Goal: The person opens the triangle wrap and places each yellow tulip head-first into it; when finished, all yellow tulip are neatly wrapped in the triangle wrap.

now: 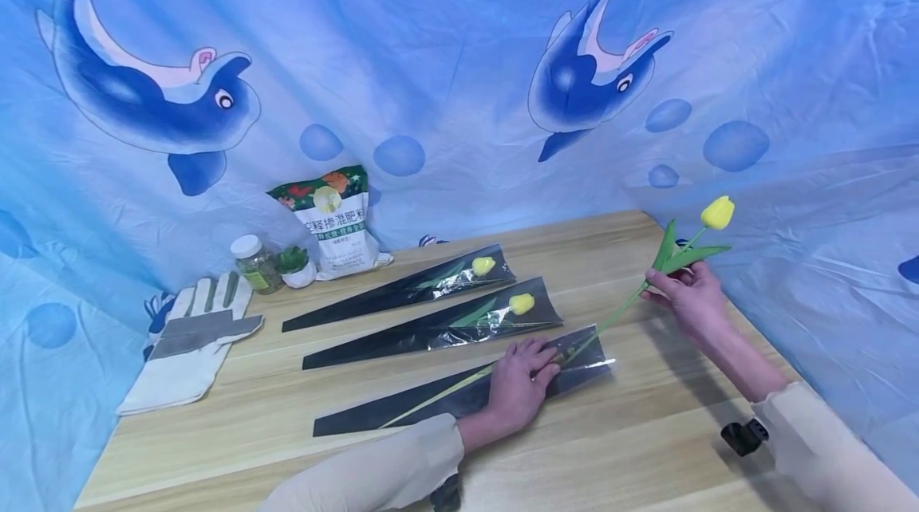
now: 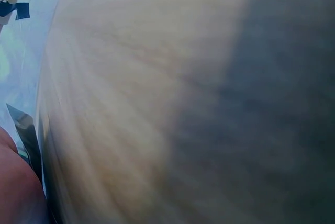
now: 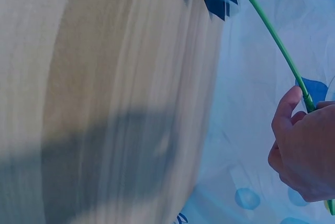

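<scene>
Two hands working: right hand [image 1: 691,301] is pinching a yellow tulip [image 1: 716,213] stem; left hand [image 1: 518,386], fingers flat, is pressing the sleeve [image 1: 459,399] onto the worktop [image 1: 646,448].

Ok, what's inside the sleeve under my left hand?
The stem of the yellow tulip runs into the nearest sleeve; the left hand covers part of it.

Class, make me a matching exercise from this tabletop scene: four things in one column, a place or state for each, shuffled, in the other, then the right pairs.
1. yellow tulip
2. nearest black sleeve
3. work gloves
4. fertiliser bag

A. leaning against the dolphin cloth
B. pressed flat by the left hand
C. stem held by the right hand
D. lying at the table's left edge

Pairs: 1-C, 2-B, 3-D, 4-A
</scene>
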A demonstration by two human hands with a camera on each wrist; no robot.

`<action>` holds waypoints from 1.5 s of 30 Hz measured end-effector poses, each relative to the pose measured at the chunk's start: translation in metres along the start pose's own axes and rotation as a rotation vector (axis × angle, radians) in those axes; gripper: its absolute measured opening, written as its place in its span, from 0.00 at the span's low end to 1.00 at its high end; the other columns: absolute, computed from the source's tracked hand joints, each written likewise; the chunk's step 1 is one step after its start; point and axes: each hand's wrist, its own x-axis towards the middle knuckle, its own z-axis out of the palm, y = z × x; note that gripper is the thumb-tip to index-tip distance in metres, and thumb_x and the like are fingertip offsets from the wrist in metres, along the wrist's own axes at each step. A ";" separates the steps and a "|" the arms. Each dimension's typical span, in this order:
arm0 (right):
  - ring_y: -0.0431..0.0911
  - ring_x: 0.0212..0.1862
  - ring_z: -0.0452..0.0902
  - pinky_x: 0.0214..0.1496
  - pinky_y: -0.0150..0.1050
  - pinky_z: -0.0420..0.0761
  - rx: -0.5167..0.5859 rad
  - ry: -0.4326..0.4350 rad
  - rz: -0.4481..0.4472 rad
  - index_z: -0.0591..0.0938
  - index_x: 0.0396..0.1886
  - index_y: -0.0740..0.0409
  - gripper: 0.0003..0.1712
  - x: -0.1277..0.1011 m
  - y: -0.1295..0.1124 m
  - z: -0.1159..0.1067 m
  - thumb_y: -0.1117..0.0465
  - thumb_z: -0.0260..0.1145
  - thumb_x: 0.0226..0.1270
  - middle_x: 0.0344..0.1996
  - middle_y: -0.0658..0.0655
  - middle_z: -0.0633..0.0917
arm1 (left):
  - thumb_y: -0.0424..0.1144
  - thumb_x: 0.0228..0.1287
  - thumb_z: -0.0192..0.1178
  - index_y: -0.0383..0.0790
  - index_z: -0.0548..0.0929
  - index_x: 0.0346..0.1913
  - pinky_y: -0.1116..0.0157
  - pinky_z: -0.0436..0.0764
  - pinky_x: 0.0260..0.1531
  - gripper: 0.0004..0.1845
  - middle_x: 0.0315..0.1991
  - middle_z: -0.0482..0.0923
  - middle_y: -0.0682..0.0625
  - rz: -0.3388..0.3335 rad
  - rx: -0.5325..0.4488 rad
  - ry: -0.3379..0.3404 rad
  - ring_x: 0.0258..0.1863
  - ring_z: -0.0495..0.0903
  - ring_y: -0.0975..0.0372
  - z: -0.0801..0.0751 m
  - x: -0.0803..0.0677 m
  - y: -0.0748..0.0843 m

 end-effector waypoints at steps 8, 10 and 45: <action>0.40 0.38 0.81 0.44 0.37 0.86 -0.031 -0.014 0.000 0.66 0.49 0.63 0.18 -0.005 0.014 0.006 0.77 0.64 0.67 0.35 0.51 0.80 | 0.36 0.61 0.70 0.37 0.88 0.50 0.47 0.74 0.61 0.15 0.55 0.83 0.42 0.016 0.000 0.028 0.58 0.80 0.48 0.002 0.001 -0.002; 0.41 0.38 0.81 0.45 0.37 0.86 -0.024 -0.012 0.010 0.66 0.49 0.64 0.18 -0.007 0.017 0.007 0.77 0.64 0.67 0.35 0.52 0.80 | 0.36 0.61 0.70 0.36 0.88 0.50 0.47 0.74 0.61 0.15 0.55 0.83 0.42 0.011 -0.010 0.029 0.58 0.80 0.48 0.002 0.001 -0.001; 0.39 0.39 0.84 0.46 0.35 0.85 -0.019 0.091 0.045 0.67 0.51 0.68 0.14 -0.018 0.027 0.010 0.65 0.60 0.75 0.37 0.48 0.85 | 0.37 0.61 0.70 0.37 0.88 0.51 0.49 0.72 0.63 0.15 0.55 0.83 0.42 -0.030 -0.023 0.016 0.59 0.79 0.48 -0.001 0.002 0.005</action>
